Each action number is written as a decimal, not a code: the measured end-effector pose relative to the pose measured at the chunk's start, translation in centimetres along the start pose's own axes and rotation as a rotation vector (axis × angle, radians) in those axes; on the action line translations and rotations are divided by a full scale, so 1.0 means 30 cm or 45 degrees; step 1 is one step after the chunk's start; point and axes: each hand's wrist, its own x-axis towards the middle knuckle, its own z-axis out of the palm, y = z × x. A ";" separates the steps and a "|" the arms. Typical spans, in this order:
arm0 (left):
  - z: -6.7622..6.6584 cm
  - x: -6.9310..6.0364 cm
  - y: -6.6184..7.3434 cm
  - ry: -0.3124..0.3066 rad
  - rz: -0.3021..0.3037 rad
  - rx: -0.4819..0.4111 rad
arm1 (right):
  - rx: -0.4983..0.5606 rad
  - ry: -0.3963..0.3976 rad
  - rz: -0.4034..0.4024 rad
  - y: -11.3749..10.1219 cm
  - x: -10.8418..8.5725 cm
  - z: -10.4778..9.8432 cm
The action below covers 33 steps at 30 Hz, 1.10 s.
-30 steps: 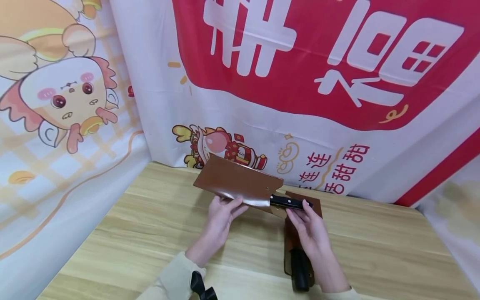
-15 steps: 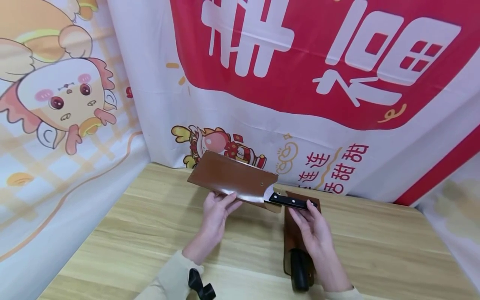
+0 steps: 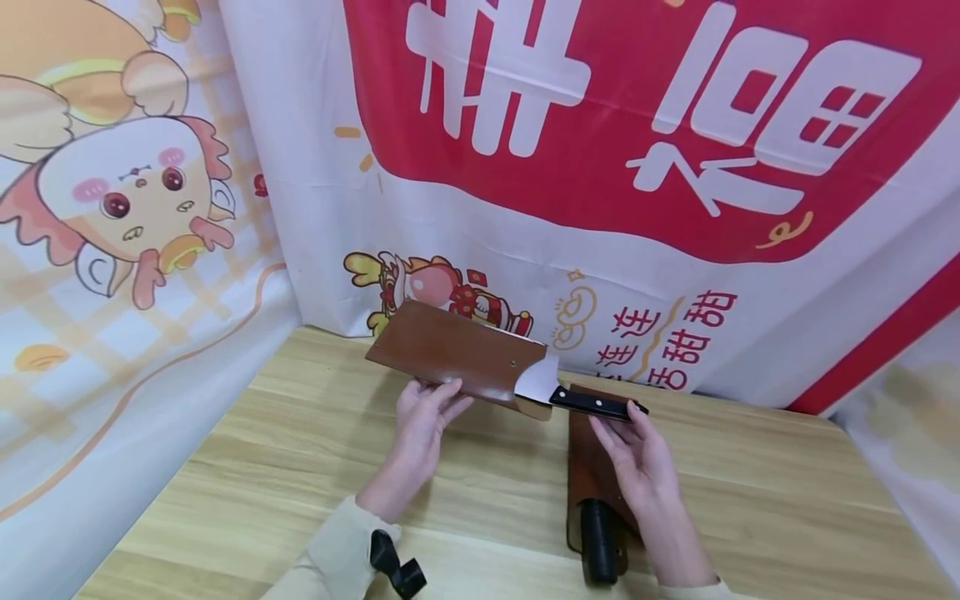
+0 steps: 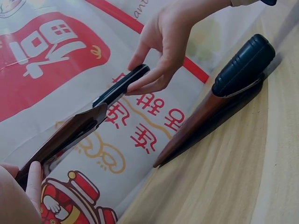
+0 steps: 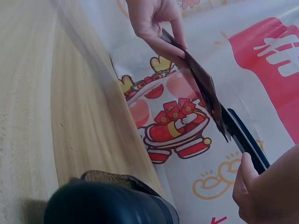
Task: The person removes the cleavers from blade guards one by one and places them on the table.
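My left hand (image 3: 422, 425) grips the lower edge of a brown leather sheath (image 3: 457, 346), thumb on its face. A cleaver sits partly in that sheath; a strip of its bare blade (image 3: 537, 379) shows at the sheath's mouth. With thumb and fingers my right hand (image 3: 637, 454) pinches the end of the cleaver's black riveted handle (image 3: 596, 402). Sheath and cleaver are held above the table, tilted. In the left wrist view the handle (image 4: 121, 86) stands out of the sheath (image 4: 63, 135) between both hands.
Under my right hand a second brown sheath (image 3: 588, 454) lies on the wooden table (image 3: 300, 483), with a thick black handle (image 3: 598, 542) sticking out toward me. A printed cloth (image 3: 330, 208) hangs behind the table's far edge.
The sheath has shifted left with my left hand, while my right hand has moved right with the handle. More and more blade has come out at the sheath's mouth.
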 end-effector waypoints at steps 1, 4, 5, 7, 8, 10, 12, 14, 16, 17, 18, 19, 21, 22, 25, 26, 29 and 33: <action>-0.001 0.002 0.003 0.006 0.004 -0.002 | -0.005 -0.007 -0.005 -0.004 0.000 -0.002; -0.004 0.008 0.013 0.022 0.014 -0.008 | -0.011 -0.009 -0.009 -0.018 0.002 -0.002; -0.004 0.009 0.017 0.027 0.016 -0.010 | -0.017 -0.010 -0.011 -0.023 0.002 -0.003; -0.006 0.013 0.025 0.040 0.016 -0.014 | -0.013 -0.005 -0.004 -0.033 0.004 -0.006; -0.006 0.014 0.028 0.045 0.015 -0.015 | -0.006 0.000 0.001 -0.038 0.004 -0.007; -0.008 0.019 0.032 0.054 0.016 -0.022 | 0.010 -0.002 0.010 -0.046 0.003 -0.012; -0.010 0.025 0.036 0.061 0.022 -0.026 | 0.032 -0.002 0.015 -0.054 0.001 -0.018; -0.011 0.028 0.040 0.065 0.033 -0.027 | 0.051 0.001 0.020 -0.061 -0.002 -0.022; -0.013 0.032 0.045 0.070 0.043 -0.026 | 0.068 0.003 0.024 -0.069 -0.005 -0.024; -0.015 0.032 0.048 0.074 0.045 -0.022 | 0.073 0.005 0.025 -0.073 -0.006 -0.025; -0.018 0.034 0.051 0.078 0.047 -0.019 | 0.073 0.004 0.022 -0.078 -0.007 -0.026; -0.021 0.037 0.053 0.084 0.047 -0.018 | 0.078 -0.001 0.018 -0.083 -0.006 -0.028; -0.028 0.044 0.059 0.098 0.047 -0.019 | 0.111 -0.003 0.018 -0.095 -0.006 -0.035; -0.032 0.048 0.062 0.105 0.048 -0.021 | 0.128 -0.005 0.019 -0.102 -0.006 -0.040; -0.048 0.059 0.073 0.129 0.048 -0.041 | 0.195 -0.010 0.028 -0.123 -0.006 -0.054; -0.053 0.062 0.077 0.135 0.052 -0.048 | 0.219 -0.010 0.034 -0.129 -0.007 -0.058; -0.067 0.068 0.091 0.148 0.057 -0.066 | 0.248 -0.027 0.036 -0.145 -0.009 -0.070; -0.081 0.073 0.111 0.166 0.060 -0.087 | 0.265 -0.057 0.040 -0.160 -0.010 -0.079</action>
